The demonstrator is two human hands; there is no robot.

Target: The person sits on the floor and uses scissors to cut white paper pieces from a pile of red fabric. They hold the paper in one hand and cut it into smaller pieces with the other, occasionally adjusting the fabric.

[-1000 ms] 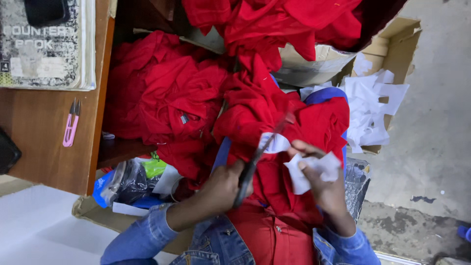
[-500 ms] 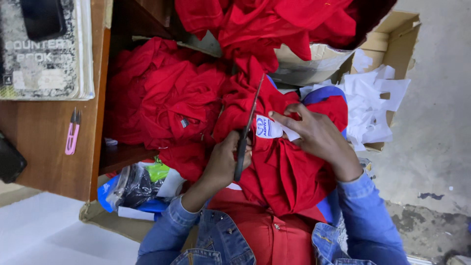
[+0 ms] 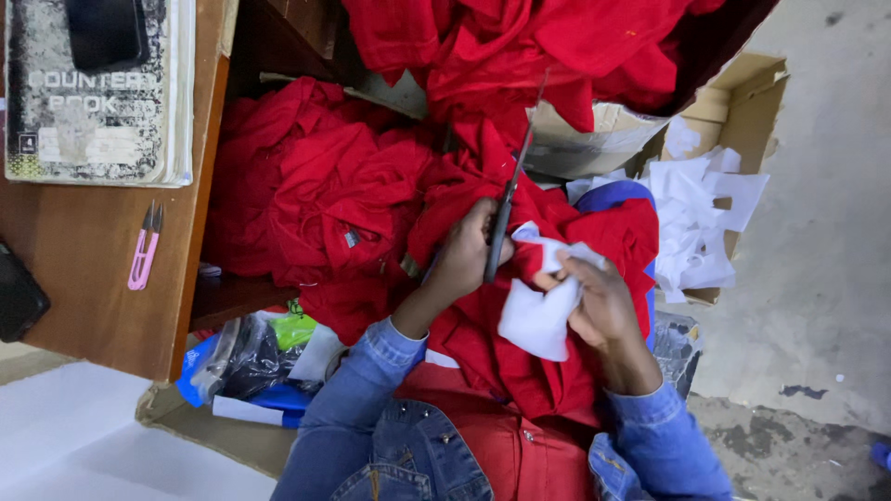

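1. A notebook [image 3: 97, 93] lies on the wooden table [image 3: 83, 269] at far left, with a dark phone on its cover and pink snips [image 3: 144, 249] just below it.
2. Under the table edge sits a heap of red garments [image 3: 316, 213]; below it, plastic bags [image 3: 246, 357] lie in a low carton.
3. The left hand [image 3: 464, 260] is clenched around the handles of dark scissors [image 3: 509, 199], whose blades point up and away over the cloth.
4. Between the hands, on the lap, lies a red garment [image 3: 520, 362] with a blue trim showing at its far edge.
5. The right hand [image 3: 599, 301] pinches a white backing piece [image 3: 538, 320] that lies against the red garment, touching it.
6. At right an open cardboard box [image 3: 742, 102] holds many white offcuts [image 3: 701, 218], so a good share of trimming looks done; the red heap suggests plenty remains, though trimmed and untrimmed pieces cannot be told apart.
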